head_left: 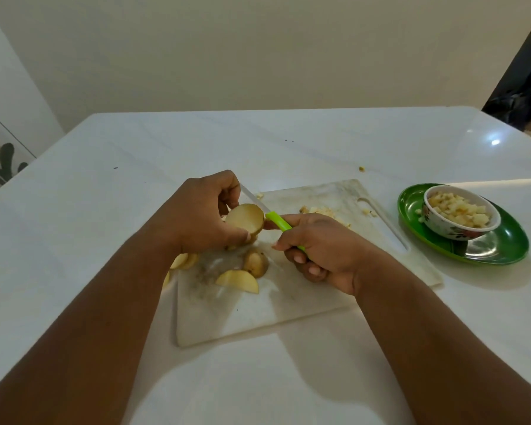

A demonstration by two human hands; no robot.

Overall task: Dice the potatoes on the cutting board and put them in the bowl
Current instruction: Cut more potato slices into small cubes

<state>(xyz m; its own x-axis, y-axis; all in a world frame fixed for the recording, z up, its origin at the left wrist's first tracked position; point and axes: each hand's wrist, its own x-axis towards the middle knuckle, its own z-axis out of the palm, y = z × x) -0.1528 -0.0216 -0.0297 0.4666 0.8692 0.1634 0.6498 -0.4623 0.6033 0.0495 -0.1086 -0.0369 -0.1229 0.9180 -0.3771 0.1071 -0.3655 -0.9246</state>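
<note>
My left hand (196, 216) grips a cut potato piece (245, 218) above the white cutting board (288, 305), its pale cut face turned towards me. My right hand (319, 250) holds a knife by its green handle (277, 221); the white blade (253, 197) runs behind the potato piece. Potato wedges (238, 280) and a skinned chunk (256, 262) lie on the board below my hands. A small heap of diced potato (322, 211) sits at the board's far side. The floral bowl (460, 214) to the right holds diced potato.
The bowl stands on a green plate (503, 246) at the right of the white table (105, 194). More slices (183, 260) lie at the board's left edge. A stray potato bit (361, 169) lies beyond the board. A dark doorway opens at far right.
</note>
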